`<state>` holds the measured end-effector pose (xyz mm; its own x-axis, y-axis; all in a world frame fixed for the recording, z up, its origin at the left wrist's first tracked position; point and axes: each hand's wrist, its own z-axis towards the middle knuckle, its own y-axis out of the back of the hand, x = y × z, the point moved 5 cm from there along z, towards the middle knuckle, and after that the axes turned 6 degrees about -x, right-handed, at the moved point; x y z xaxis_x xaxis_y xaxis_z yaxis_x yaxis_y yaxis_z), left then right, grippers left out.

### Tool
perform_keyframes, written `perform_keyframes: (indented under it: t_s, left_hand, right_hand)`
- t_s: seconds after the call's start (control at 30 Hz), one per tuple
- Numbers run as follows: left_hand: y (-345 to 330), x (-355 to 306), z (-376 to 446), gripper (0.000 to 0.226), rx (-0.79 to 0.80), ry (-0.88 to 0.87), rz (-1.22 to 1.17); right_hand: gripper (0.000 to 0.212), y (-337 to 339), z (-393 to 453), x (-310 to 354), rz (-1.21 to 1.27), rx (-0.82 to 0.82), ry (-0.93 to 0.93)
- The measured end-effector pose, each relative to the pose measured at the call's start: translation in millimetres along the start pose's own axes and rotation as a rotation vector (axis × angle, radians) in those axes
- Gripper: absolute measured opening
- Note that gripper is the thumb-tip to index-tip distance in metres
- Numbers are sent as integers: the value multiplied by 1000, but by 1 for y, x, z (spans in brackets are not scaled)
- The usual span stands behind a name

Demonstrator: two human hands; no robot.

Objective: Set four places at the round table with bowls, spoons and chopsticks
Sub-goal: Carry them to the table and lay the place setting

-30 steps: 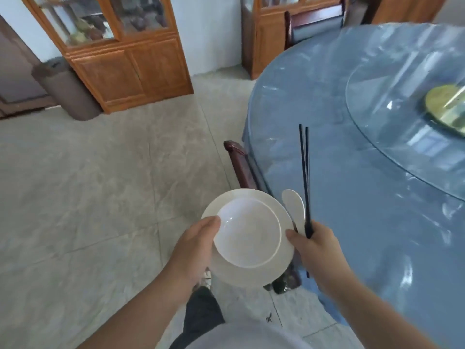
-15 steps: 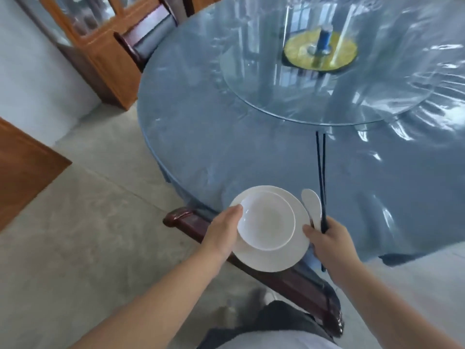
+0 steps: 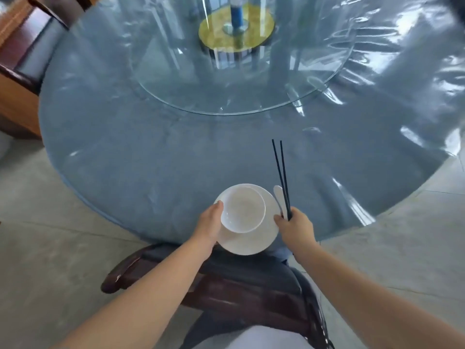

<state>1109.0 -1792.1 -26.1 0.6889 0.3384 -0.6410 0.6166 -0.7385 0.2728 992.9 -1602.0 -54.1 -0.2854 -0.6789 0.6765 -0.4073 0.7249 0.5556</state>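
Note:
A white bowl (image 3: 243, 209) sits on a white plate (image 3: 251, 241), both held over the near edge of the round table (image 3: 156, 167). My left hand (image 3: 210, 224) grips the left rim of the plate, with the thumb against the bowl. My right hand (image 3: 294, 226) grips a pair of black chopsticks (image 3: 281, 172) and a white spoon (image 3: 278, 199), which point away over the table, and it touches the plate's right rim.
The table wears a blue cloth under clear plastic. A glass turntable (image 3: 226, 71) on a yellow hub (image 3: 236, 26) fills its middle. A dark wooden chair (image 3: 239, 280) stands between me and the table. Another chair (image 3: 27, 51) and a wooden cabinet (image 3: 15, 104) are at the far left.
I have turned and stepped up to the table, which now fills the view. Both hands carried the plate, bowl, spoon and chopsticks from beside the table to over its near edge.

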Motion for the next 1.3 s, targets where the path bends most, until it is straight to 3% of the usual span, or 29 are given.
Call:
perform_keyframes:
  t_s: [0.2,0.33,0.7,0.93,1.03,1.1,1.13,1.2,1.3]
  left_hand:
    - [2,-12,32,45,48,-54,125]
    - [8,-22,48,24,33,-113,157]
    - [22,-26,71,33,-108,-157,199]
    - [27,-24,72,32,-99,-163,226]
    - [37,-30,70,37,-188,-176,421]
    - [44,-42,63,42,-266,-319,465]
    - [43,-50,56,43,-243,-450,458]
    - [32,-61,42,47,-39,-662,432]
    - [14,-67,27,33,299,-622,436]
  right_hand:
    - [14,-22,15,8,55,-36,-80]
    - [15,-36,20,18,41,-64,-105]
    - [12,-57,35,46,-23,-91,-82]
    - [29,-40,27,40,-39,-70,-121]
    - [27,-28,14,42,136,25,-177]
    - [28,-22,4,51,251,183,-206]
    - [28,-20,-2,56,256,266,-197]
    - [27,-17,-13,69,236,415,-162]
    - [24,-19,-25,85,210,591,-110]
